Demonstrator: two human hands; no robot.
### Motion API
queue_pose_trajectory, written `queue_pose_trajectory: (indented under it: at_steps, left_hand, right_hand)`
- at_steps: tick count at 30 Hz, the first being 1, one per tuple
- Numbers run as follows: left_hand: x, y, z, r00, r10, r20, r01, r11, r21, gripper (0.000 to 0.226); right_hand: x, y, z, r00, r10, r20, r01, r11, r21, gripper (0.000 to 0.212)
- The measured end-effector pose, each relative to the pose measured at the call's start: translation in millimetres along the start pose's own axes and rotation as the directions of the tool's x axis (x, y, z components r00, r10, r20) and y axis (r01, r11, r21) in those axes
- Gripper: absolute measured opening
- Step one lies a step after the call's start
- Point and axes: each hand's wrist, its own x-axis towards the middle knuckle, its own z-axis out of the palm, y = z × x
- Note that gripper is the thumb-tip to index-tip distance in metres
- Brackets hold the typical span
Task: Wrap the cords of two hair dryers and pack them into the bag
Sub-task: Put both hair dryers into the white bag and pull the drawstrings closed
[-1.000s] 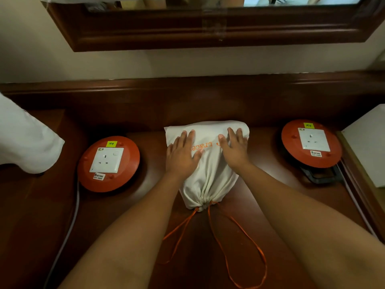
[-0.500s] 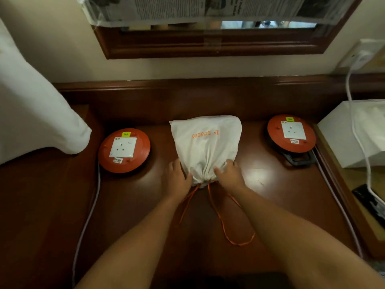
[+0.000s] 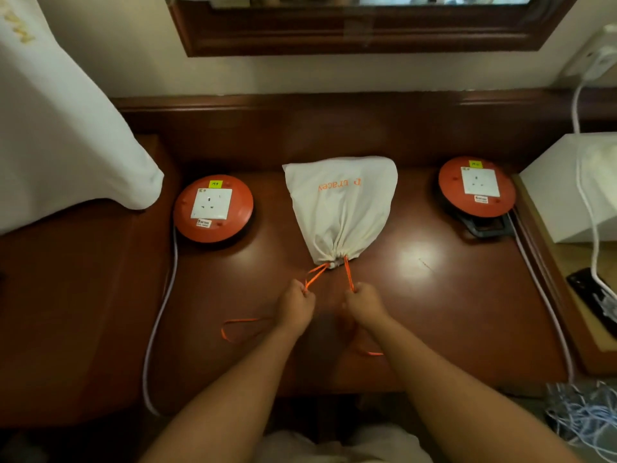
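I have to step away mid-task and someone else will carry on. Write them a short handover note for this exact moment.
Left hand: grips the left orange drawstring near the bag's mouth.
Right hand: grips the right orange drawstring.
The cream cloth drawstring bag lies on the dark wooden desk between two round orange socket reels, mouth towards you, gathered shut and bulging.
Done: the bag looks packed and cinched; no hair dryers are visible outside it, though its contents cannot be seen.
Left: probably only snug or tie the strings, whose loose ends trail on the desk, then let go.
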Motion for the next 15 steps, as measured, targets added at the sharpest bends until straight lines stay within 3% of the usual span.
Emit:
queue_pose_trajectory:
  at_steps: [2,4,11,15]
  left_hand:
    - [-2,19,-17,0.998,0.053,-0.027,-0.057,0.986,-0.158,0.02]
    - [2,45,-38,0.99,0.136,-0.046,-0.142,0.97,-0.195,0.029]
    - [53,129,-101,0.941,0.338,0.003,-0.334,0.931,-0.145,0.023]
    - [90,157,-110,0.916,0.391,0.088,-0.394,0.919,0.009,0.024]
  right_hand:
    - [-13,-14,-18,0.997,-0.062,-0.037,0.062,0.998,-0.013,0.027]
    - [-19,-38,-45,0.983,-0.157,-0.091,0.151,0.986,-0.066,0.024]
    - [9,-138,-127,0.886,-0.379,-0.267,0.326,0.918,-0.224,0.024]
    - [47,-176,-149,0.863,-0.453,-0.224,0.412,0.887,-0.209,0.018]
